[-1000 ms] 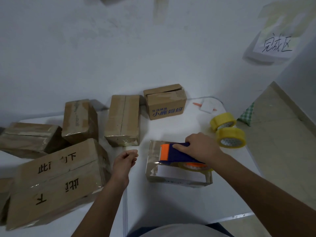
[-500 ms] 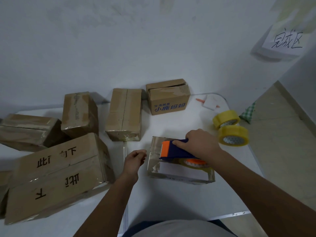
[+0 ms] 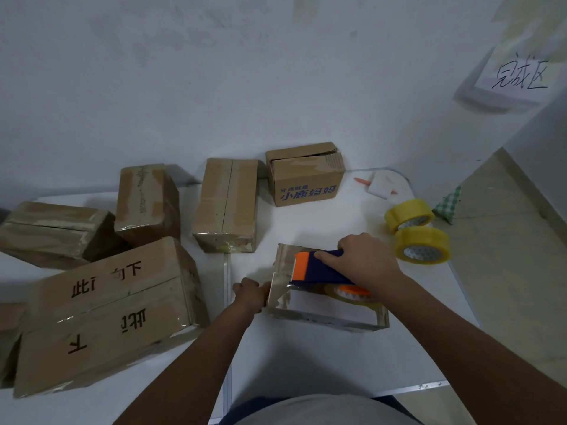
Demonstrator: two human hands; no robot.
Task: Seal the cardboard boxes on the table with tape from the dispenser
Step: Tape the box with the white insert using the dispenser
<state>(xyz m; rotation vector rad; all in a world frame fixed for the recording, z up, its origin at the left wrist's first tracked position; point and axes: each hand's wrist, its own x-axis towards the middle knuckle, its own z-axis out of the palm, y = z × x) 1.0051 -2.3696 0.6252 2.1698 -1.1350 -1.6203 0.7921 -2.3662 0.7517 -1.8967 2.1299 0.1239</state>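
Observation:
A small flat cardboard box [image 3: 325, 314] with glossy tape on it lies on the white table [image 3: 306, 357] in front of me. A blue tape dispenser [image 3: 310, 268] with an orange head and an orange-cored roll rests on the box's top. My right hand [image 3: 365, 259] grips the dispenser from above. A strip of clear tape runs from the dispenser's head over the box's left end. My left hand [image 3: 250, 294], fingers curled, holds that left end of the box.
Several brown boxes stand to the left and behind: a large lettered one [image 3: 104, 311], two upright ones [image 3: 147, 200] [image 3: 227, 204], a blue-printed one [image 3: 306, 179]. Two yellow tape rolls [image 3: 422, 245] lie near the table's right edge. A paper sign [image 3: 518, 75] hangs on the wall.
My left hand has moved right across the table and now holds the small box's left end. My right hand with the dispenser has stayed on the box's top.

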